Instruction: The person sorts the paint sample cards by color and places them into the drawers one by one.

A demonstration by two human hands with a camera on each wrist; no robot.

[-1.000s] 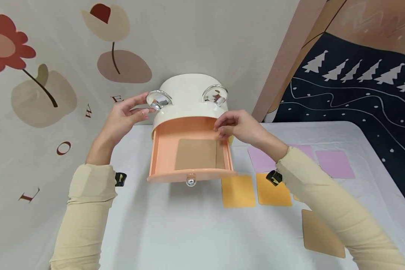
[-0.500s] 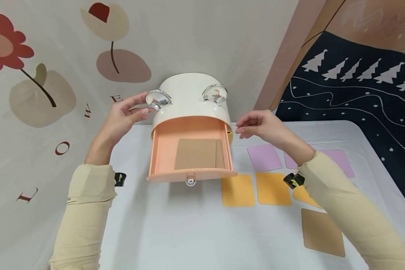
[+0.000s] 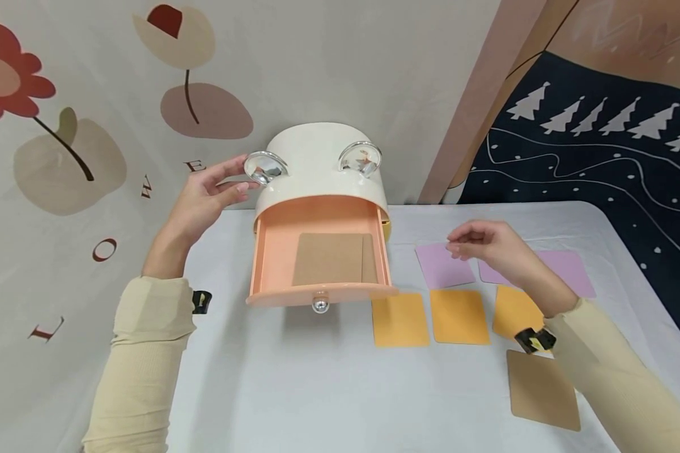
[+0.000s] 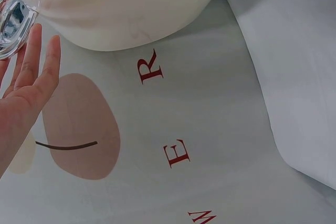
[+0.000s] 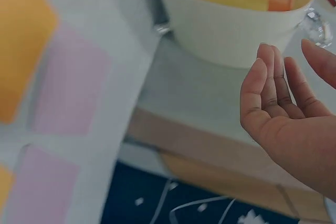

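A cream rounded box (image 3: 323,141) with two round, mirror-like silver ears stands at the back of the table. Its peach drawer (image 3: 276,251) is pulled out, and overlapping brown square cards (image 3: 328,258) lie inside. At the box's left ear (image 3: 265,168), my left hand (image 3: 204,192) touches the rim with extended fingers; the left wrist view shows these fingers (image 4: 32,59) nearly straight. My right hand (image 3: 490,245), holding nothing, hovers with loosely bent fingers over a purple card (image 3: 443,267). Another purple card (image 3: 566,269) is partly hidden behind that hand.
A row of orange cards (image 3: 460,316) lies in front of the purple ones, right of the drawer. Nearer the front right is a single brown card (image 3: 543,390), partly under the right sleeve. A wall hanging with flowers (image 3: 317,63) rises directly behind the box.
My right hand has moved from above the drawer's right side, past the box, to the right and nearer, over the purple cards. My left hand stays at the ear.
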